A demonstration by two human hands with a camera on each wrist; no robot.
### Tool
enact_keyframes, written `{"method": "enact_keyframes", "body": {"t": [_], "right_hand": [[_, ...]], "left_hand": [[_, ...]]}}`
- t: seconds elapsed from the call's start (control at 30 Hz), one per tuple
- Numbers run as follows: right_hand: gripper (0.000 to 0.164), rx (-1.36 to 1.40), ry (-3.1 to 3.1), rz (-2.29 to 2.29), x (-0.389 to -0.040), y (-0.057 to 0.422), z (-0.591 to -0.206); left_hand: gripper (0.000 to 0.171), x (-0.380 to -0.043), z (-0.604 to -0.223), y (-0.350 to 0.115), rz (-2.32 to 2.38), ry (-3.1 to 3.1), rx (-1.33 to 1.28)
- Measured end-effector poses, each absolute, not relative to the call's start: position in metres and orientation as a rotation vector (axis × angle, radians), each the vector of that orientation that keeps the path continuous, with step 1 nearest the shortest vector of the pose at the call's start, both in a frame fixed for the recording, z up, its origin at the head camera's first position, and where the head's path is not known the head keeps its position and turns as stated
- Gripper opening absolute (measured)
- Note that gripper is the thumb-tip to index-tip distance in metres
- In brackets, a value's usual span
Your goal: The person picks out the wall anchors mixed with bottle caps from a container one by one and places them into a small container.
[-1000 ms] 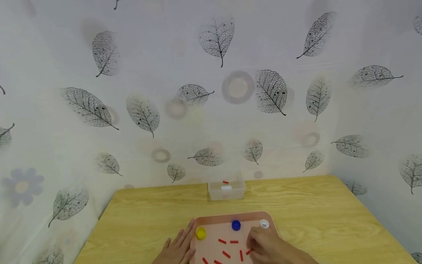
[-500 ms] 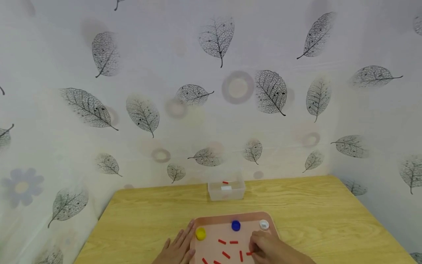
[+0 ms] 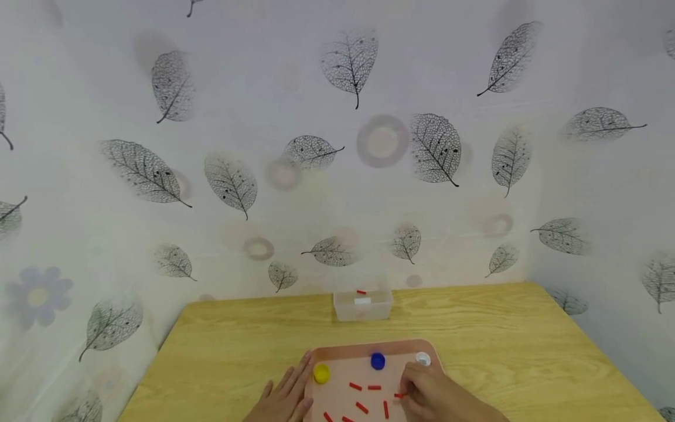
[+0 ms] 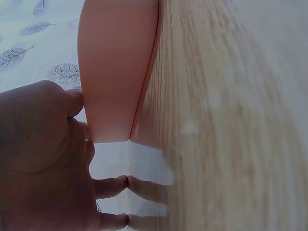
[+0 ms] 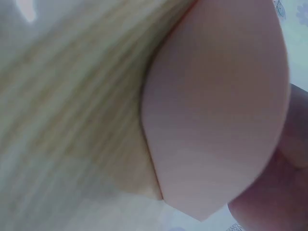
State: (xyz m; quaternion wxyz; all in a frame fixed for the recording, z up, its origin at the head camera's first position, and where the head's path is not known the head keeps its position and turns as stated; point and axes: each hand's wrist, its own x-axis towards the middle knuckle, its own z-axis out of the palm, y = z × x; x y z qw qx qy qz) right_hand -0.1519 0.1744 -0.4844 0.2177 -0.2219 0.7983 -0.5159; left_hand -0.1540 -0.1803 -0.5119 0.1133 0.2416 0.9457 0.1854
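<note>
A pink tray (image 3: 337, 353) lies on the table at the bottom of the head view. In it several short red sticks (image 3: 361, 407) are scattered, along with a yellow cap (image 3: 321, 374), a blue cap (image 3: 377, 361) and a white cap (image 3: 423, 358). Between thumb and fingers my right hand (image 3: 429, 394) pinches one red stick (image 3: 399, 395) over the tray's right part. My left hand (image 3: 282, 398) rests along the tray's left side with extended fingers. The left wrist view has its thumb (image 4: 74, 102) at the tray's rim and its fingertips on the table.
Behind the tray, a clear plastic box (image 3: 362, 309) with a red piece and a white label stands near the wall. The wooden table (image 3: 253, 334) ends at a leaf-patterned covering (image 3: 327, 193) at the back and sides.
The red stick in my right hand has turned from slanted to nearly level and moved slightly away from me. My left hand has stayed in place.
</note>
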Motion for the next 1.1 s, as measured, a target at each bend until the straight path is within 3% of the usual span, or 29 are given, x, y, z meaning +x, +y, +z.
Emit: {"method": "enact_keyframes", "body": {"t": [0.1,0.33,0.6,1.1], "right_hand": [[0.004,-0.697,2.381,-1.31,-0.155,0.175,-0.481],[0.006,-0.751,2.493,-1.273,-0.158,0.178,-0.471],[0.018,-1.108,2.866,-1.095,-0.175,0.18,-0.462],[0.019,-1.193,3.004,-1.079,-0.212,0.177,-0.452]], "left_hand": [[0.062,-0.156,-0.513,-0.179,0.588,2.77,0.696],[0.066,-0.154,-0.515,-0.178,0.53,2.752,0.655],[0.063,-0.159,-0.517,-0.177,0.607,2.77,0.629],[0.062,-0.161,-0.52,-0.175,0.635,2.777,0.643]]}}
